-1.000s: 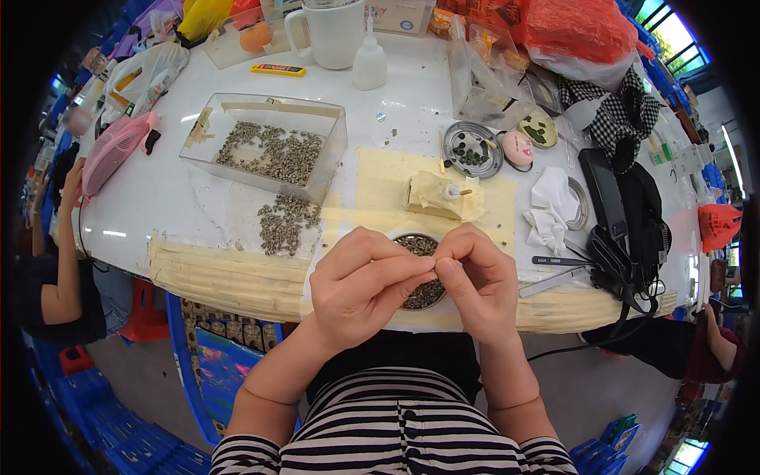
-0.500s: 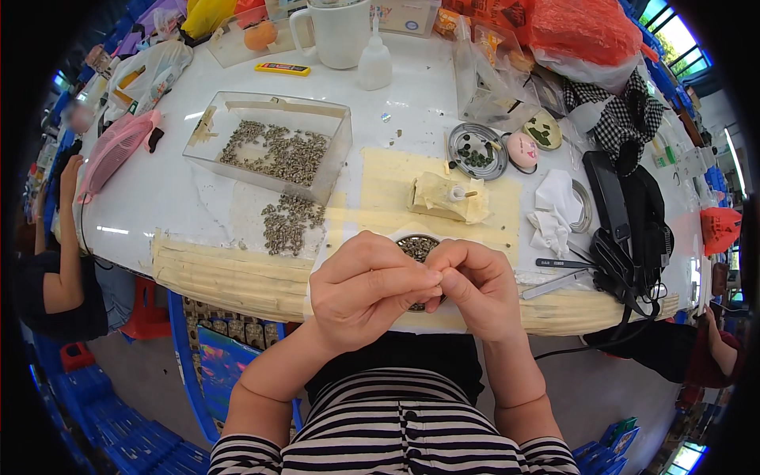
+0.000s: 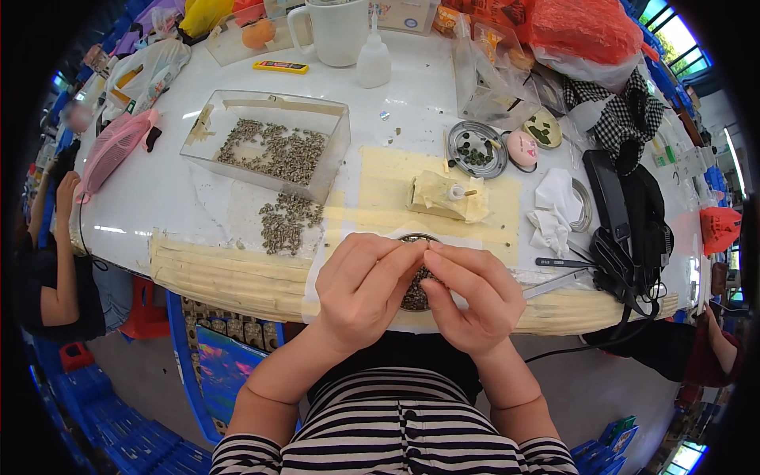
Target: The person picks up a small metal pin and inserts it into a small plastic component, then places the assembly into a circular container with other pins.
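Note:
My left hand [image 3: 358, 291] and my right hand [image 3: 476, 299] meet at their fingertips above the far part of a round dish. Both are pinched closed; whatever sits between the fingertips is too small or hidden to make out. Small metal parts [image 3: 416, 294] fill the dish, partly covered by my fingers. Just beyond stands a block wrapped in cream tape [image 3: 437, 198] with a small white piece and a thin stick on top. To the left, a clear plastic box [image 3: 331, 162] holds many similar metal parts, and a loose pile [image 3: 286, 225] of them lies in front of it.
On the right are a round tin with dark green pieces [image 3: 477, 152], crumpled white tissue [image 3: 550, 210], tweezers [image 3: 562, 262] and a black bag [image 3: 633, 229]. A white squeeze bottle [image 3: 374, 63] and a mug [image 3: 339, 36] stand at the back. Other people sit at both sides.
My joined fingertips have shifted away from me, toward the dish's far rim. More of the metal parts now shows between my hands, and my right-hand fingers are straighter.

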A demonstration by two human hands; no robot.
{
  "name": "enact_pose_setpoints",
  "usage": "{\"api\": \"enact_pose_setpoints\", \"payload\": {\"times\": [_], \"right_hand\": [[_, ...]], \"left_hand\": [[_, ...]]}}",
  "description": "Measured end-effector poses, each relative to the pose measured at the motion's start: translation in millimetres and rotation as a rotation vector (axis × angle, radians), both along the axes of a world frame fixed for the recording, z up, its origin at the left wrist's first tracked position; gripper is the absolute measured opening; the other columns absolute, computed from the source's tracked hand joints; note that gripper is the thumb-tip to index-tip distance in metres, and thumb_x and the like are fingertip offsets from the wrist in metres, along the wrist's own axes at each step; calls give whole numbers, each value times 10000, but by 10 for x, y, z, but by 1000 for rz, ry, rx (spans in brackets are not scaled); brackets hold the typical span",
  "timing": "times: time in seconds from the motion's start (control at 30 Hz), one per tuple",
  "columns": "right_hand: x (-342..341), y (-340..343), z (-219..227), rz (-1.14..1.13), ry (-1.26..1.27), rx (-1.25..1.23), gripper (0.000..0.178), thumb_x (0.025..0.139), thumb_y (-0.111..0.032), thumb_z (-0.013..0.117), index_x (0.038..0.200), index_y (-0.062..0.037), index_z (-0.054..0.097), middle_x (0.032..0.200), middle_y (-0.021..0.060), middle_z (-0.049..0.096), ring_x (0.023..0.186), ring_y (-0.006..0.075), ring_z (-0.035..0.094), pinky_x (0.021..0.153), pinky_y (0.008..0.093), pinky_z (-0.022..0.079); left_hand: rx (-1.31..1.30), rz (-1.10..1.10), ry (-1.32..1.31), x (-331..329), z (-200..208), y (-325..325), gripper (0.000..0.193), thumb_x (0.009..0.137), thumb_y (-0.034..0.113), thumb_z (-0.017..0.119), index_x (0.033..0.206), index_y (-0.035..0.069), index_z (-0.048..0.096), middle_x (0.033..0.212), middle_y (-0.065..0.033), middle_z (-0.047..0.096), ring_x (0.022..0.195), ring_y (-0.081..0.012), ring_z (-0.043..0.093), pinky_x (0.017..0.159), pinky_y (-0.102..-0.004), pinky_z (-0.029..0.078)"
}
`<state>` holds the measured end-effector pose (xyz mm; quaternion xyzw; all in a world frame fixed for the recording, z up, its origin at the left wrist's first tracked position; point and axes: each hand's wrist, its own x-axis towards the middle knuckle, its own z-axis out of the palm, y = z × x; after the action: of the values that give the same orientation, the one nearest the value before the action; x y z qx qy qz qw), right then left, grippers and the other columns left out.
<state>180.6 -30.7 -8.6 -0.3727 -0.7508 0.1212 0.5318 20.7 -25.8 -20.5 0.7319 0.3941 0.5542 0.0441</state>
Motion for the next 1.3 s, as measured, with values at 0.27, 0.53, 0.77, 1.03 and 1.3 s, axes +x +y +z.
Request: {"api": "enact_pose_setpoints", "payload": {"times": [0.27,0.53,0.77,1.03,1.3], "right_hand": [[14,5,-17,14,93,-127,243,791,38,777,1031,13,757,948,145,742,793,226,719,689,281,568],[134,-32,-45,419,625,-771,175,899,32,723,1072,53,728,1017,115,722,893,139,688,779,249,560],[187,-16,-27,558,741,-962,194,919,-51,719,1044,85,662,971,126,679,826,161,682,748,272,564],[127,-26,-39,309,525,-636,161,870,31,754,1024,38,706,990,92,722,883,133,694,758,251,564],[-53,12,-16,-21,50,-73,220,788,51,789,1000,11,749,948,138,741,822,222,726,714,278,576]], "left_hand": [[7,-14,-33,-7,0,10,275,716,-53,803,980,-8,740,846,-72,667,706,-225,625,579,-310,489],[32,-74,4,-67,29,-61,261,750,-19,816,1002,14,757,867,-65,683,727,-205,619,618,-295,491],[61,-199,14,-144,32,-34,415,658,-24,774,1071,11,766,941,-59,696,774,-221,633,650,-305,525],[64,-74,18,-50,0,-33,350,676,-42,787,1023,-22,747,908,-76,686,743,-228,637,628,-309,523],[-26,21,1,-6,-15,1,286,702,-56,800,977,-10,737,836,-78,654,695,-237,618,589,-321,493]]}}
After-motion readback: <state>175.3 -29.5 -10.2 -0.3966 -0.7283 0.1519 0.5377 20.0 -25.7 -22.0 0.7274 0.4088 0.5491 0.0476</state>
